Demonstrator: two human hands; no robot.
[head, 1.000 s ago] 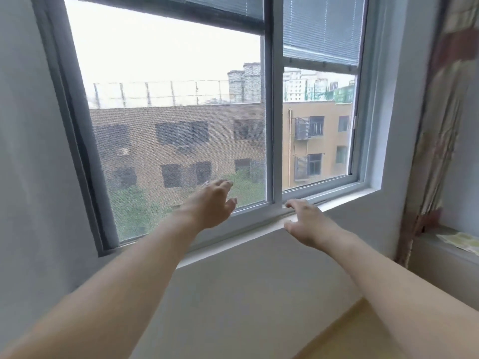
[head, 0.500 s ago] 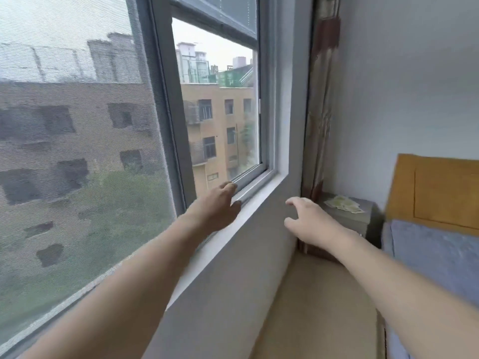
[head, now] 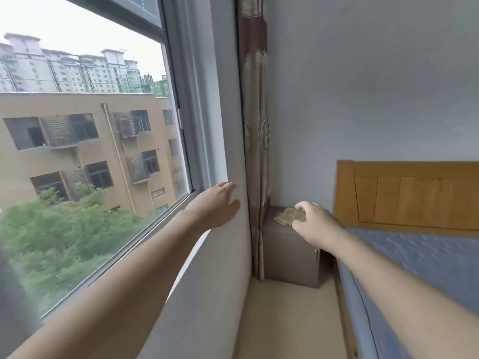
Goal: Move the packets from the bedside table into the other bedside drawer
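Both hands have swung away from the window sill toward the room's corner since the earlier view. Right hand [head: 315, 224] reaches over the packets [head: 290, 216], fingers loosely curled, its grip holding nothing visible. Left hand [head: 216, 206] hangs flat, fingers straight, beside the wall. Those packets lie on the grey bedside surface [head: 287, 252], between curtain [head: 255, 125] and bed [head: 414, 268].
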